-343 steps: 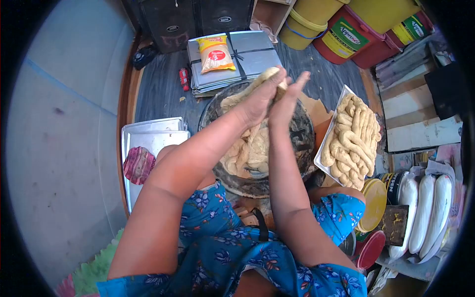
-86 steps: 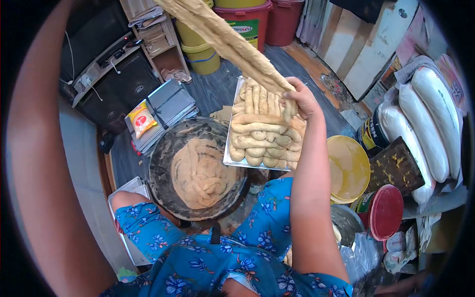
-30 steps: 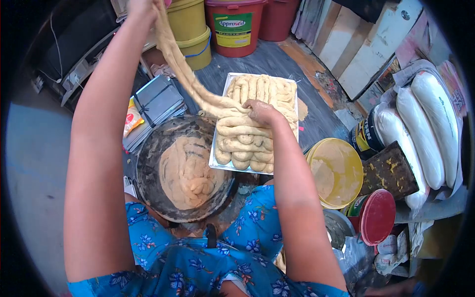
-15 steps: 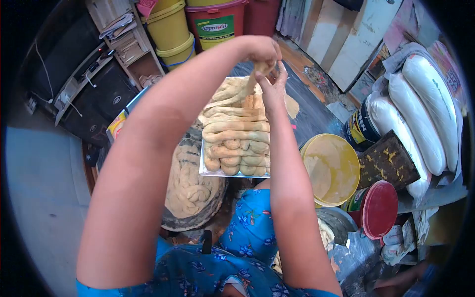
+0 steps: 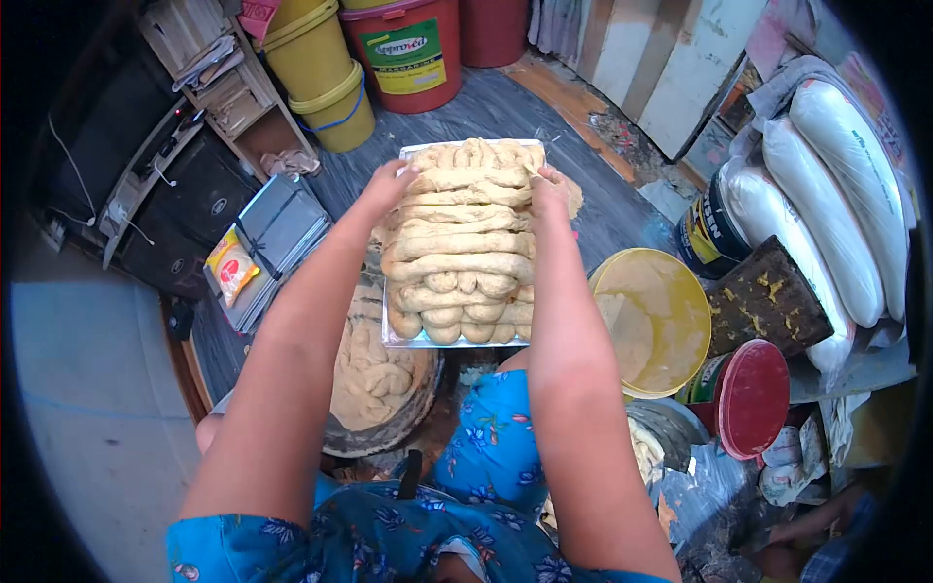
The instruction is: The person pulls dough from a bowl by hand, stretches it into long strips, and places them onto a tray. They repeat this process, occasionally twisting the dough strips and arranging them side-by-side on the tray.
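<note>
Long ropes of pale dough (image 5: 457, 244) lie crosswise in a stacked pile on a silver tray (image 5: 413, 342). Toward the far end of the pile, a dough rope (image 5: 476, 179) stretches between my two hands. My left hand (image 5: 389, 187) has its fingers closed at the left end of that rope. At the right end, my right hand (image 5: 550, 190) pinches with thumb and fingers. Beneath the crosswise ropes, rounded dough ends show at the tray's near edge. More dough (image 5: 374, 374) sits in a dark round basin (image 5: 389, 439) at the left, partly behind my left forearm.
A yellow bucket (image 5: 695, 335) stands right of the tray, beside a red-lidded bucket (image 5: 756, 400) and a dark board (image 5: 773, 301). White filled sacks (image 5: 826, 214) lie at the right. Books with a yellow packet (image 5: 231, 267) are at left. Margarine buckets (image 5: 406, 58) stand behind.
Both hands have come down from above the far end and spread apart. The dough strip that hung from them now lies across the pile. The view has shifted slightly.
</note>
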`<state>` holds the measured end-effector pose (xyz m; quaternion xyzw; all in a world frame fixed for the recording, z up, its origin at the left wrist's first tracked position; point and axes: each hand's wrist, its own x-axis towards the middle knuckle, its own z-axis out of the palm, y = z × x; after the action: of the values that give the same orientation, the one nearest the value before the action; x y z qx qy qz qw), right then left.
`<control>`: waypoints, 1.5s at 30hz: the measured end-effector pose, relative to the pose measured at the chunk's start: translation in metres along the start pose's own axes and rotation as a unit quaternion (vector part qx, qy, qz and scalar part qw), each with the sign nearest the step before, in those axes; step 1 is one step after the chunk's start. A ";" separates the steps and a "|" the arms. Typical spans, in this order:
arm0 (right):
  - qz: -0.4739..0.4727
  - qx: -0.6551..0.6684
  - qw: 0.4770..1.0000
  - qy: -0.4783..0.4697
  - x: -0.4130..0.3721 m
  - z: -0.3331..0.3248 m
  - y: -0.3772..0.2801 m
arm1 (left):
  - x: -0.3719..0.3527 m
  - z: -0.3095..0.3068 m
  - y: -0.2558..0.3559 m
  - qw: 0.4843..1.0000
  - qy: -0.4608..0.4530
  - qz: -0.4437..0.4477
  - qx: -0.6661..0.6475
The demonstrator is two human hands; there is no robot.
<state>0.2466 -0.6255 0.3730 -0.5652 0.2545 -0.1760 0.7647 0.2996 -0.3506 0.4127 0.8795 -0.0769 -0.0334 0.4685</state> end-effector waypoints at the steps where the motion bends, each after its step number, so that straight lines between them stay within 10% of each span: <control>1: -0.002 -0.029 1.000 -0.002 0.007 0.000 0.010 | -0.009 0.003 -0.016 0.994 0.004 -0.055 -0.091; 5: -0.032 -0.192 0.981 0.010 0.000 -0.004 0.008 | -0.037 0.001 -0.016 0.966 -0.080 -0.085 -0.232; 9: -0.009 0.062 0.996 0.063 -0.019 -0.014 -0.029 | -0.044 -0.014 0.017 0.974 -0.082 -0.046 -0.208; 16: -0.121 -0.371 0.918 0.072 -0.018 -0.028 -0.019 | -0.042 -0.002 -0.021 0.931 -0.035 -0.085 -0.354; 24: -0.254 -0.391 0.880 -0.088 -0.037 -0.005 -0.022 | -0.075 0.017 0.001 0.817 0.025 -0.071 -0.572; 27: -0.228 -0.340 0.907 -0.099 -0.028 -0.013 -0.054 | -0.098 0.009 0.044 0.826 -0.053 -0.069 -0.556; 30: -0.022 -0.461 0.829 -0.316 -0.042 -0.020 -0.066 | -0.096 0.004 0.024 0.945 -0.060 -0.031 -0.320; 35: -0.140 -0.489 0.808 -0.296 -0.054 -0.021 -0.048 | -0.116 -0.014 -0.004 0.985 0.028 -0.047 -0.164; 43: -0.271 -0.519 0.764 -0.272 -0.077 -0.027 -0.061 | -0.265 -0.149 -0.088 0.939 0.076 -0.162 -0.294; 45: -0.200 -0.417 0.848 -0.260 -0.079 -0.035 -0.064 | -0.296 -0.189 -0.109 0.916 0.131 -0.179 -0.335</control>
<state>0.1638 -0.6276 0.4407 -0.8945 -0.0224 -0.0493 0.4437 0.0436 -0.0865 0.4234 0.6669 0.1596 -0.0253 0.7274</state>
